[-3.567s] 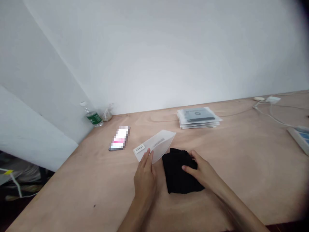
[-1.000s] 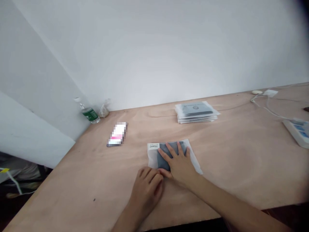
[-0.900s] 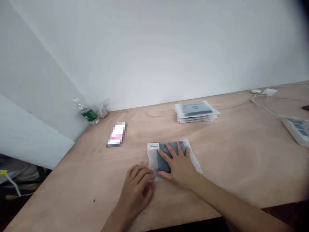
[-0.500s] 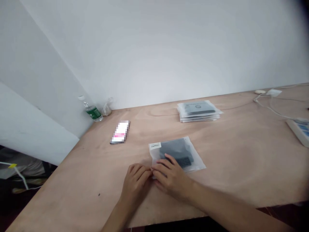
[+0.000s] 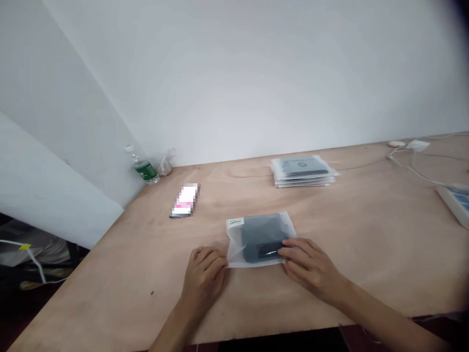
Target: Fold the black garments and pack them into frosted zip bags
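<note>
A frosted plastic bag (image 5: 234, 244) lies flat on the wooden table, with a dark flat item (image 5: 262, 230) inside it. It has a white label (image 5: 235, 223) at its upper left corner and a black printed patch near its lower edge. My left hand (image 5: 205, 271) pinches the bag's lower left corner, fingers curled. My right hand (image 5: 311, 266) is at the lower right corner, thumb and fingers closed on the bag's edge; the fingertips cover that corner.
Behind the bag sits a stack of similar filled bags (image 5: 304, 171). A phone (image 5: 185, 200) lies to the left, with a water bottle (image 5: 145, 168) and a small knotted bag (image 5: 165, 166) by the wall. White cables (image 5: 414, 168) and a power strip (image 5: 454, 205) occupy the right.
My right hand has slid right along the bag's lower edge, from the left corner to the right one. The left hand stays at its corner. The bag's lower edge now lies straighter.
</note>
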`<action>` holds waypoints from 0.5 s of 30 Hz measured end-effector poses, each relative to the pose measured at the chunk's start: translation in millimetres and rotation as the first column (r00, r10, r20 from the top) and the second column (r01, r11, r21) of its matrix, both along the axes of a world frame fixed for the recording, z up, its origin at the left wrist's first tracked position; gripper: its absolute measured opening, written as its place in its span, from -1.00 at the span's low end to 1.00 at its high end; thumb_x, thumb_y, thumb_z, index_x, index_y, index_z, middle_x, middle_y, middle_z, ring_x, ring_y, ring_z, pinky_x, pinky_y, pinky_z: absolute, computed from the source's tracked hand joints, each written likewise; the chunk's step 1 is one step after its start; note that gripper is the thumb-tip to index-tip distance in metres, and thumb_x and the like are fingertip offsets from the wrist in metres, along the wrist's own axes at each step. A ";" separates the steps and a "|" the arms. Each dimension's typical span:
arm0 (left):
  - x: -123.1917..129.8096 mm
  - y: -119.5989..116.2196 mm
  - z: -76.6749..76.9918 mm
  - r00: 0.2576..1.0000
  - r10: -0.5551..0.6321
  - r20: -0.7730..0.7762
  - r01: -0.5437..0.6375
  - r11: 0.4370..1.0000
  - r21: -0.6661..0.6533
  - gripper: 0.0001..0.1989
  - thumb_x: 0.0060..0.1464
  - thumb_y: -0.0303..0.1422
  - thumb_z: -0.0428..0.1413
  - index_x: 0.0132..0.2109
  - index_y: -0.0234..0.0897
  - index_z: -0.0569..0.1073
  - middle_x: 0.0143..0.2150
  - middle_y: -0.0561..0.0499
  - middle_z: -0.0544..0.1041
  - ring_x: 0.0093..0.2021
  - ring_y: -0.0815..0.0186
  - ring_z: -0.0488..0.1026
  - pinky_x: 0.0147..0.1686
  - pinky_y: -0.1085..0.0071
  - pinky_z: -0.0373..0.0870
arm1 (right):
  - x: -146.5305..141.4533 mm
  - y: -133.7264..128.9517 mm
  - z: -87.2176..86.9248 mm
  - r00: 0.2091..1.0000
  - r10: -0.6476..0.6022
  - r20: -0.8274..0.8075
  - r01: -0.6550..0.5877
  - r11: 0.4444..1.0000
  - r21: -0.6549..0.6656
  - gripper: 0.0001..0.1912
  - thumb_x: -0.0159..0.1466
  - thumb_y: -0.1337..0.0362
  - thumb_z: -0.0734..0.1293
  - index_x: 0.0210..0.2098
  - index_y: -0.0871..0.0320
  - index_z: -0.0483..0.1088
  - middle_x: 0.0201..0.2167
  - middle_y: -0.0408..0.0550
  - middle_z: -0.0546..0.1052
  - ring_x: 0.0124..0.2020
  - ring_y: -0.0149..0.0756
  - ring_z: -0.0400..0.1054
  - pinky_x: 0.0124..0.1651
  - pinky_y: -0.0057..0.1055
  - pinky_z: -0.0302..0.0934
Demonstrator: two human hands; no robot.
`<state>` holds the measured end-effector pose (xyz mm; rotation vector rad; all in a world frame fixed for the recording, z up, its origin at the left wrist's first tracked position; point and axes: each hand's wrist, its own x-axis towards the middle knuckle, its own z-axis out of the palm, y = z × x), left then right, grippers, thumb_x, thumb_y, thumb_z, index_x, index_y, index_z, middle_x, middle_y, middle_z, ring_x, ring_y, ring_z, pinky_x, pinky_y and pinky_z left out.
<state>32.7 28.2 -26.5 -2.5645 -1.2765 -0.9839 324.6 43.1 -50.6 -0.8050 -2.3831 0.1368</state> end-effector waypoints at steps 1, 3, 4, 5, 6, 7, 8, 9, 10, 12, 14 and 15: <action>-0.6 0.3 -1.0 1.000 0.000 -0.001 0.000 1.000 -0.006 -0.85 0.02 -0.56 0.02 -0.38 -0.23 0.39 -0.40 0.05 0.53 -0.31 0.29 0.41 -0.25 0.28 0.24 | 11.7 -1.5 -0.2 0.999 -0.029 0.028 0.028 0.999 0.031 -0.82 0.22 0.41 0.23 -0.29 0.01 0.40 -0.13 -0.12 0.50 0.06 -0.21 0.23 -0.01 -0.13 0.17; -2.1 0.9 -2.4 1.000 0.000 -0.014 0.000 1.000 -0.024 -0.85 0.03 -0.56 0.01 -0.39 -0.23 0.39 -0.39 0.05 0.52 -0.31 0.28 0.41 -0.24 0.26 0.25 | 30.6 -4.9 2.1 0.994 -0.079 0.080 0.071 0.993 0.094 -0.83 0.19 0.42 0.25 -0.33 0.02 0.40 -0.15 -0.13 0.51 0.04 -0.22 0.24 -0.03 -0.16 0.18; -3.2 0.8 -2.2 1.000 0.003 -0.027 -0.004 0.999 -0.039 -0.84 0.03 -0.56 0.00 -0.39 -0.23 0.39 -0.39 0.05 0.52 -0.30 0.27 0.41 -0.24 0.25 0.26 | 37.5 -6.8 4.4 0.990 -0.104 0.096 0.093 0.989 0.115 -0.84 0.18 0.42 0.26 -0.35 0.03 0.40 -0.16 -0.13 0.52 0.03 -0.22 0.26 -0.03 -0.17 0.18; -4.6 0.2 -0.9 0.999 0.007 -0.043 -0.010 0.998 -0.060 -0.84 0.04 -0.55 -0.01 -0.40 -0.22 0.38 -0.39 0.05 0.52 -0.28 0.26 0.42 -0.24 0.24 0.27 | 42.6 -8.7 7.3 0.986 -0.129 0.109 0.115 0.986 0.122 -0.85 0.18 0.41 0.27 -0.36 0.03 0.40 -0.16 -0.13 0.52 0.01 -0.22 0.27 -0.03 -0.16 0.19; -5.9 -1.0 1.6 0.998 0.011 -0.059 -0.016 0.996 -0.091 -0.86 0.04 -0.53 0.00 -0.39 -0.22 0.38 -0.37 0.04 0.52 -0.25 0.24 0.42 -0.24 0.23 0.30 | 46.1 -10.6 10.6 0.981 -0.153 0.119 0.140 0.984 0.114 -0.87 0.17 0.39 0.27 -0.35 0.03 0.40 -0.15 -0.11 0.51 0.01 -0.21 0.28 -0.03 -0.16 0.18; -6.9 -2.9 5.6 0.997 0.015 -0.073 -0.024 0.991 -0.132 -0.90 0.03 -0.50 0.02 -0.36 -0.21 0.39 -0.32 0.01 0.52 -0.20 0.22 0.42 -0.22 0.21 0.33 | 47.8 -12.4 14.2 0.977 -0.176 0.121 0.165 0.981 0.098 -0.89 0.17 0.35 0.28 -0.32 0.03 0.41 -0.13 -0.09 0.50 0.01 -0.19 0.28 -0.02 -0.14 0.18; -7.1 -5.3 10.7 0.996 0.016 -0.084 -0.031 0.983 -0.179 -0.92 0.02 -0.45 0.05 -0.30 -0.20 0.39 -0.23 -0.02 0.51 -0.13 0.18 0.40 -0.19 0.20 0.35 | 47.5 -13.9 18.1 0.973 -0.198 0.115 0.190 0.979 0.079 -0.87 0.16 0.30 0.30 -0.27 0.02 0.41 -0.09 -0.06 0.49 0.03 -0.17 0.27 0.00 -0.12 0.18; -5.7 -7.8 16.6 0.996 0.014 -0.090 -0.034 0.974 -0.222 -0.85 -0.01 -0.39 0.10 -0.22 -0.20 0.39 -0.12 -0.06 0.48 -0.03 0.15 0.37 -0.15 0.18 0.37 | 45.0 -15.0 21.8 0.970 -0.220 0.101 0.215 0.975 0.060 -0.79 0.15 0.25 0.31 -0.19 0.02 0.40 -0.05 -0.03 0.46 0.05 -0.14 0.25 0.02 -0.11 0.17; -2.3 -10.1 22.5 0.996 0.013 -0.094 -0.037 0.965 -0.258 -0.72 -0.03 -0.32 0.13 -0.11 -0.21 0.36 0.00 -0.10 0.42 0.06 0.12 0.30 -0.10 0.17 0.37 | 40.1 -15.2 25.4 0.966 -0.246 0.079 0.244 0.969 0.044 -0.70 0.14 0.22 0.31 -0.10 0.02 0.37 -0.01 -0.01 0.43 0.07 -0.13 0.22 0.04 -0.11 0.17; 11.4 -11.4 31.5 0.995 0.024 -0.097 -0.049 0.962 -0.268 -0.49 -0.01 -0.20 0.13 0.08 -0.22 0.24 0.18 -0.15 0.24 0.20 0.09 0.15 -0.01 0.15 0.33 | 23.0 -12.8 30.4 0.949 -0.313 0.021 0.313 0.950 0.015 -0.55 0.16 0.19 0.28 0.06 0.03 0.26 0.08 0.01 0.36 0.13 -0.12 0.16 0.08 -0.11 0.15; 32.5 -5.2 32.6 0.993 0.059 -0.103 -0.079 0.977 -0.199 -0.50 0.13 -0.20 -0.01 0.18 -0.23 0.13 0.24 -0.16 0.16 0.24 0.11 0.07 0.04 0.12 0.28 | -0.9 -5.7 31.0 0.933 -0.360 -0.008 0.360 0.933 -0.019 -0.47 0.20 0.20 0.24 0.16 0.05 0.15 0.15 0.01 0.27 0.18 -0.13 0.09 0.13 -0.10 0.10; 43.9 0.9 29.7 0.992 0.033 -0.125 -0.052 0.987 -0.150 -0.46 0.15 -0.16 -0.05 0.21 -0.26 0.08 0.25 -0.19 0.16 0.26 0.09 0.04 0.06 0.10 0.25 | -13.3 -0.5 29.2 0.933 -0.359 -0.005 0.359 0.933 -0.032 -0.45 0.21 0.19 0.22 0.19 0.07 0.11 0.17 0.02 0.24 0.20 -0.13 0.06 0.15 -0.09 0.07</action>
